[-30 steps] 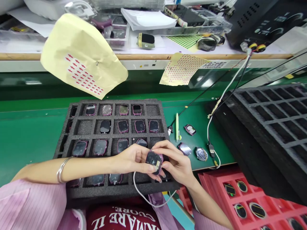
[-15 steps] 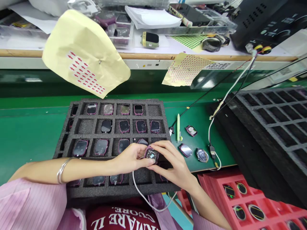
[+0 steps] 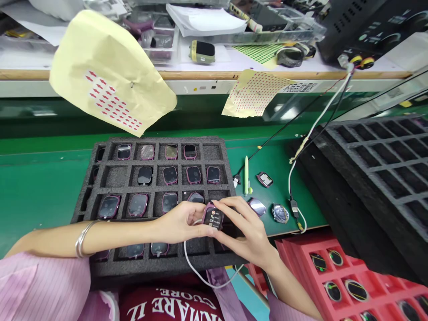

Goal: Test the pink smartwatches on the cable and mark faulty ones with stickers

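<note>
A smartwatch body [image 3: 213, 216] with a purple case and a lit screen showing a list is held over the foam tray. My left hand [image 3: 187, 221] grips its left side, thumb at the lower edge of the screen. On the other side, my right hand [image 3: 242, 227] pinches the case between fingers and thumb. A white cable [image 3: 197, 266] runs from behind my left fingers and loops down below the tray. Beneath both hands lies the dark grey foam tray [image 3: 147, 266], its compartments holding several purple-cased watch bodies [image 3: 138, 204].
Right of the tray lie a light green pen [image 3: 246, 176], a small watch part [image 3: 265, 179] and a wrapped round watch [image 3: 280, 213]. Black foam trays [image 3: 374, 178] are stacked farther right, above a red tray [image 3: 354, 272] with round watches. Cables [image 3: 309, 133] hang from a black device [image 3: 364, 31].
The watch screen has switched from a dial face to a list with small icons. Both hands keep their hold in nearly the same place; the view has shifted slightly.
</note>
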### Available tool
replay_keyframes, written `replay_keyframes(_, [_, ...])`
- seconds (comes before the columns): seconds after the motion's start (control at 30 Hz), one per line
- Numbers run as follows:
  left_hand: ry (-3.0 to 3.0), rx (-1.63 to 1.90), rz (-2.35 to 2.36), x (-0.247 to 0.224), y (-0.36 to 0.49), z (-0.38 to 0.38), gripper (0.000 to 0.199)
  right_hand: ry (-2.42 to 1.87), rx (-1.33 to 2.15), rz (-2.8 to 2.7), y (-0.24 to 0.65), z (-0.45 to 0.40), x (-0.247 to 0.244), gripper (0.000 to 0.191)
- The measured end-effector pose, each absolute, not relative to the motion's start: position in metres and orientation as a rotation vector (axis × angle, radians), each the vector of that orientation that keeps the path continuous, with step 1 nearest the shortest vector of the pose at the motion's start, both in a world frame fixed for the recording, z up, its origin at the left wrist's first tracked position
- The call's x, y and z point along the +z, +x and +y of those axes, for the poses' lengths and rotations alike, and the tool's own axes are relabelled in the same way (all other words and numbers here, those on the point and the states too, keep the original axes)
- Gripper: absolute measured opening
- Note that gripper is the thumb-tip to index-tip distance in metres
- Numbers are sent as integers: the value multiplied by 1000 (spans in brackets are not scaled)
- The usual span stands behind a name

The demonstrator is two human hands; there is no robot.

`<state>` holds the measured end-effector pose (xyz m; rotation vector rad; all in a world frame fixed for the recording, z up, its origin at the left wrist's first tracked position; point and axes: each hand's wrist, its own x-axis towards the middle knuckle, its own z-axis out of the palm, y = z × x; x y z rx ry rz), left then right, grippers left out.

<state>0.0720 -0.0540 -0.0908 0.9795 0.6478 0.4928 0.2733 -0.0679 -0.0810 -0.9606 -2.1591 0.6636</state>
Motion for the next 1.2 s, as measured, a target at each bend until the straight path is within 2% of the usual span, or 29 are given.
replay_keyframes(0.13, [888, 469, 561, -87, 74, -53, 34, -895, 1108, -1960, 277, -62, -82, 49])
replay_keyframes(0.23, [839, 423, 449, -83, 74, -52, 37, -729, 1408, -1728, 279, -58, -86, 39])
replay_keyframes(0.33, [842, 405, 393, -82, 72, -52, 38, -664, 1511, -1599, 277, -57, -91, 30])
replay_keyframes(0.6, [823, 411, 403, -83, 72, -55, 37, -626, 1648, -1514, 276, -52, -94, 28])
replay_keyframes(0.7, [841, 449, 509, -83, 73, -55, 34, -696, 1567, -1656, 280, -53, -87, 36])
replay_keyframes(0.8, [886, 484, 616, -86, 74, -55, 29, -862, 1217, -1911, 279, -61, -80, 56])
replay_keyframes(0.93, [949, 505, 688, -92, 74, -56, 24, -1016, 722, -2118, 274, -73, -78, 51])
replay_keyframes(1.03, [969, 498, 683, -94, 74, -58, 23, -1022, 683, -2141, 272, -76, -78, 49])
replay_keyframes(1.2, [979, 475, 633, -95, 73, -58, 23, -1013, 813, -2067, 273, -74, -79, 48])
